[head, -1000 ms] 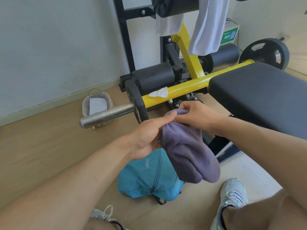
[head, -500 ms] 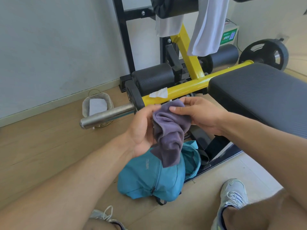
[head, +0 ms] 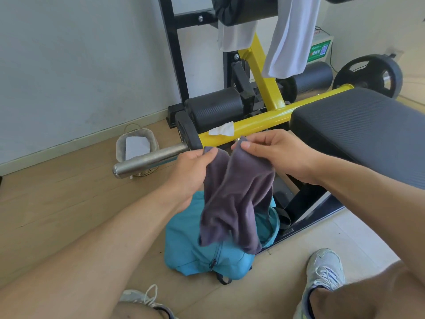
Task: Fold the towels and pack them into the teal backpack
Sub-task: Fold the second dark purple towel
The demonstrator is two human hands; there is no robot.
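A purple-grey towel (head: 236, 201) hangs in the air between my hands, sagging in loose folds. My left hand (head: 190, 171) pinches its upper left corner. My right hand (head: 273, 153) pinches the upper right corner, a short way apart from the left. Below the towel, the teal backpack (head: 197, 252) lies on the floor with its top open; the towel hides part of the opening. Two white towels (head: 289, 38) hang over the black roller at the top of the gym machine.
A yellow-framed weight bench with a black pad (head: 358, 130) stands right, its steel bar (head: 149, 158) jutting left. A white tissue (head: 222, 131) lies on the frame. A small wicker basket (head: 138, 148) stands by the wall. My shoes (head: 324, 277) are near the bag.
The towel was bunched between my hands; now my hands have drawn apart, each with a corner, and the towel has opened out and hangs lower over the backpack.
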